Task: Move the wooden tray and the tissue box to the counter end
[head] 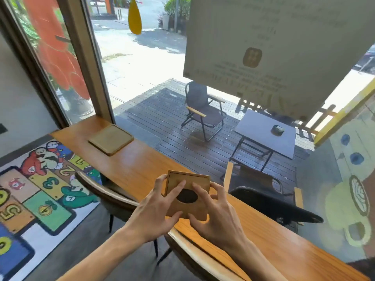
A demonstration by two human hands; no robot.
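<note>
Both hands, left hand (156, 207) and right hand (213, 211), clasp the rigid, probably light wooden tissue box (187, 196) by opposite sides at 6 o'clock; the wooden tray (111, 139) lies at 10 o'clock.

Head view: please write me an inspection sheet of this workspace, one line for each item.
Surface: long orange-brown wooden counter along the window, glossy.
Job's things: square wooden tissue box with a dark oval opening, held between both hands over the counter; flat square wooden tray lying near the counter's far end.
Clutter: nothing seen on the counter.
Grippers: left hand and right hand both grip the tissue box, fingers on its top.
Cables: nothing seen.
Surroundings: curved-back chairs at the counter, colourful numbered cartoon rug on the floor, folding chair and grey table outside on the deck.
</note>
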